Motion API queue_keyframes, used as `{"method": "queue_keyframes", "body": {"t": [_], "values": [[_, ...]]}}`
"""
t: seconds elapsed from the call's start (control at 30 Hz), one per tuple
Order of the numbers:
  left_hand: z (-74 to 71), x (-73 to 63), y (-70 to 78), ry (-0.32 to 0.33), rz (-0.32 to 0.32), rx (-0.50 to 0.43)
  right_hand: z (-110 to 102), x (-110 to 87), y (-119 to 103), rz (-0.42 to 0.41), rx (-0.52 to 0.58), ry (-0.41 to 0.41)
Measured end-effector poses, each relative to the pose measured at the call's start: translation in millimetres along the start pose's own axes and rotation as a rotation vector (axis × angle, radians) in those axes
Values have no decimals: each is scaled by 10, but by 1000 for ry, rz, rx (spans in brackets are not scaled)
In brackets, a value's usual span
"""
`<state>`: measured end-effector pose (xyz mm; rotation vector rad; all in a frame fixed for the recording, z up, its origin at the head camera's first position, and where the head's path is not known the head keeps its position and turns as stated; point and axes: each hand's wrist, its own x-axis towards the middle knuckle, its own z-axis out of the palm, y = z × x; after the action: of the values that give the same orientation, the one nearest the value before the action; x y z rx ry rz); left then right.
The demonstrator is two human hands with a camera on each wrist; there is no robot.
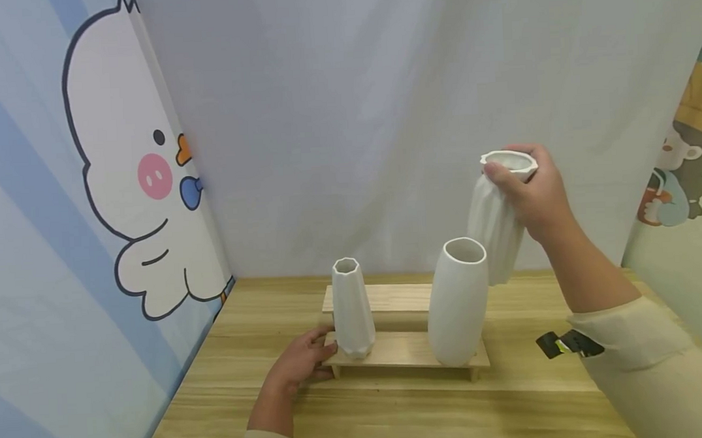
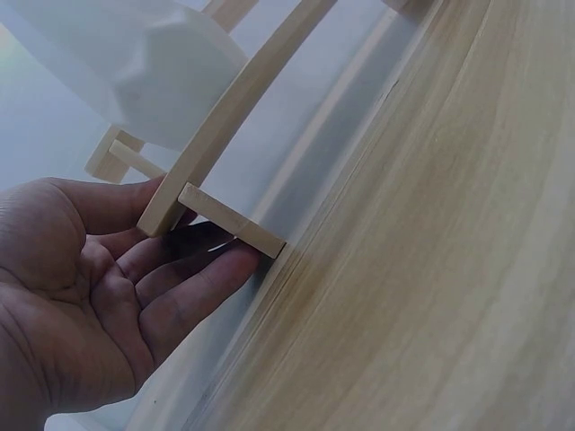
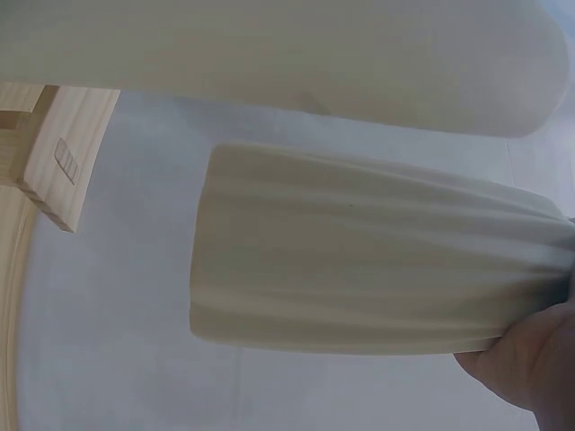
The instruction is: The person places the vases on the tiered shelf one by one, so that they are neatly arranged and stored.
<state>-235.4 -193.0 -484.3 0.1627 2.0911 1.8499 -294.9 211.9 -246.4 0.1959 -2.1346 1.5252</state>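
Note:
My right hand (image 1: 541, 194) grips a white ribbed vase (image 1: 495, 229) by its neck, thumb on the front near the rim. The vase hangs slightly tilted above the right end of a two-step wooden stand (image 1: 400, 349), and its base is in the air. In the right wrist view the ribbed vase (image 3: 359, 260) lies across the middle. My left hand (image 1: 301, 361) holds the left end of the stand's lower step; in the left wrist view the thumb is at the board (image 2: 211, 148) and fingers curl by its leg. A slim faceted vase (image 1: 353, 313) stands on that step's left.
A taller smooth white vase (image 1: 457, 306) stands at the right of the lower step, partly in front of the held vase. The stand's upper step (image 1: 398, 297) lies behind. Under the stand is a wood-grain table (image 1: 395, 419), with a pale curtain (image 1: 335, 128) at its back.

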Motion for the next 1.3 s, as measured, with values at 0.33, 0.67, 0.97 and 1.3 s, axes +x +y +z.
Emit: {"method": "queue_keyframes", "body": {"t": [0.33,0.67,0.97,1.3], "values": [[10,1,-3,5,2,12,129,8,-19,-19,38,3],[7,-8,12,9,-5,7,262,4,-25,-18,55,-22],[-2,-4,-7,1,-4,0,364,-33,-44,0,37,-57],[2,-25,21,-1,-8,-7,430,-51,-27,9,34,-86]]}}
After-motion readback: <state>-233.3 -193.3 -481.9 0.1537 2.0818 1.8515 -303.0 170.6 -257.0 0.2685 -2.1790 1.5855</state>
